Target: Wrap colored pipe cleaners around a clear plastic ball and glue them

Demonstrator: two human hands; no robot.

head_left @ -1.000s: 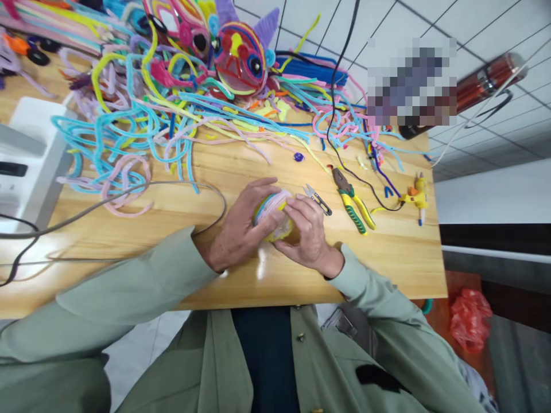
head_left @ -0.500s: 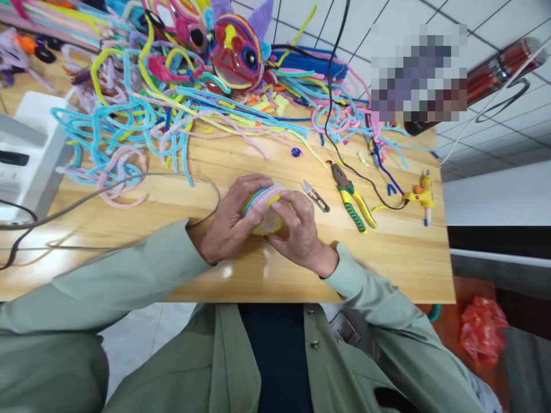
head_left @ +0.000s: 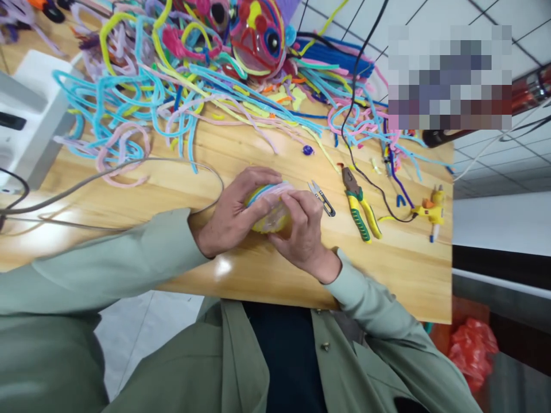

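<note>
Between my two hands is a small rounded piece (head_left: 272,222), clear in the middle, with yellow fuzzy edging and pink and blue strands of pipe cleaner across its top. My left hand (head_left: 235,215) wraps around its left side, thumb laid over the front. My right hand (head_left: 303,229) grips the right side, its fingers pressing the strands at the top and its thumb low. Part of the piece is hidden by my fingers. Just right of my right hand lie small thread snips (head_left: 322,199), and beyond them pliers (head_left: 360,203) with green and yellow handles.
A tangle of coloured pipe cleaners (head_left: 146,109) spreads over the back of the table, with a decorated face-like figure (head_left: 258,43) behind. A yellow glue gun (head_left: 430,212) lies at the right edge. A grey cable (head_left: 181,160) runs from the left near my left hand.
The camera view has shifted and tilted slightly. My right fingers have closed in a little over the strands at the top; both hands keep hold of the piece.
</note>
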